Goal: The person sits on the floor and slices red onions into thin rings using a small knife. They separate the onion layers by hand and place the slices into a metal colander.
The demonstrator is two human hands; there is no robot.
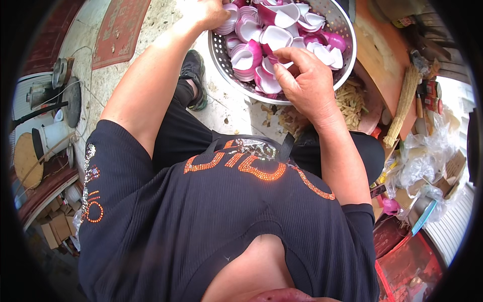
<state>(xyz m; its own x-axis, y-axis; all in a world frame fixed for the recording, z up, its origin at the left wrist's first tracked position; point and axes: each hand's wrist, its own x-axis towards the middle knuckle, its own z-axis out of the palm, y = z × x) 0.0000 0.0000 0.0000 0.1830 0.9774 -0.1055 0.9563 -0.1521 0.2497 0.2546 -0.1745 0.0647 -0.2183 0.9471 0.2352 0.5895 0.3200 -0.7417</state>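
Many onion pieces [276,38] in a colander [220,53], right fingers [298,56] parted just above, left fingers [216,16] against some, grip unclear

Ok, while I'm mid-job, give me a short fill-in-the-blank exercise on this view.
1. The right hand is at the cut ____ pieces.
2. The colander has a wall dotted with small ____.
3. The ____ hand is nearer the red mat.
4. In the picture, the straw brush lies ____ of the colander.

Missing words: onion; holes; left; right.
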